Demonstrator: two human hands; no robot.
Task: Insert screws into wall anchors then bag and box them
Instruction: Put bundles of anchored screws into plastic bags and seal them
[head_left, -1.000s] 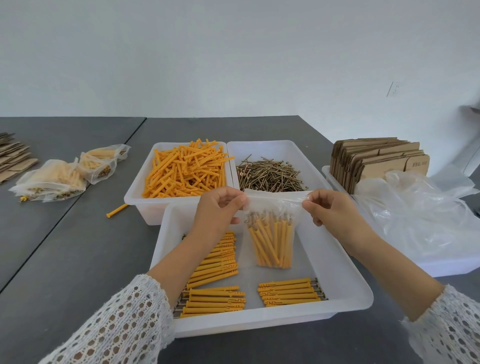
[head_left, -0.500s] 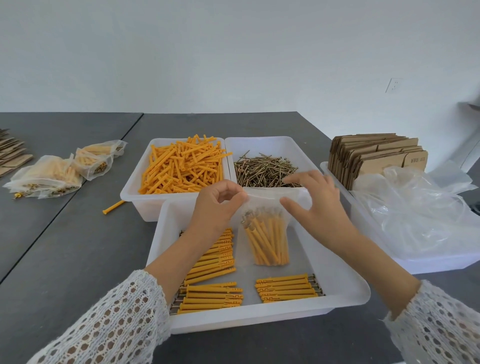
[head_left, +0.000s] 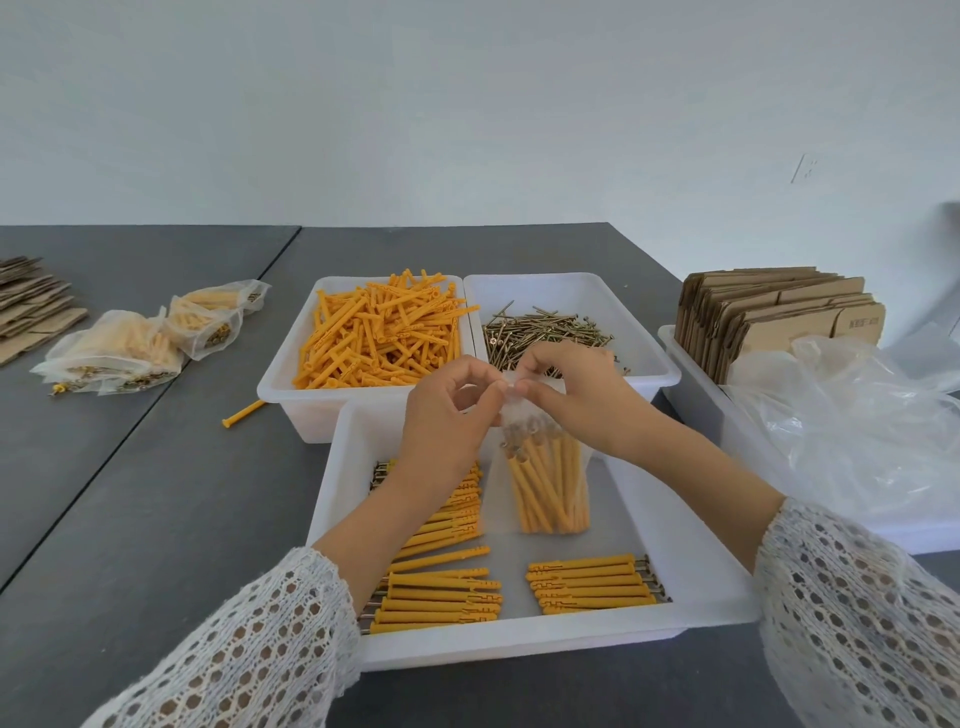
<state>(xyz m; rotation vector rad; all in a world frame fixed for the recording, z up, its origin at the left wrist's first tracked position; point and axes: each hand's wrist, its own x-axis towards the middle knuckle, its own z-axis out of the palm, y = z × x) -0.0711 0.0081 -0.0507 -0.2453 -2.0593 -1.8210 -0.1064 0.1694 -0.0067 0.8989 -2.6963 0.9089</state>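
A small clear bag (head_left: 548, 483) filled with orange anchors hangs upright over the near white tray (head_left: 691, 551). My left hand (head_left: 447, 415) and my right hand (head_left: 576, 400) both pinch the bag's top edge, fingertips almost meeting. Rows of assembled anchors with screws (head_left: 592, 584) lie flat in that tray, more under my left forearm. Behind it stand a tray of loose orange anchors (head_left: 379, 332) and a tray of loose screws (head_left: 545, 338).
Filled bags (head_left: 135, 348) lie on the table at the left, beside flat cardboard (head_left: 31, 306). One anchor (head_left: 244, 414) lies loose on the table. A tray at the right holds folded cardboard boxes (head_left: 779, 322) and crumpled clear plastic bags (head_left: 852, 436).
My right hand has slid left along the bag's top edge, from its right corner to meet my left hand. The bag stays hanging over the near tray.
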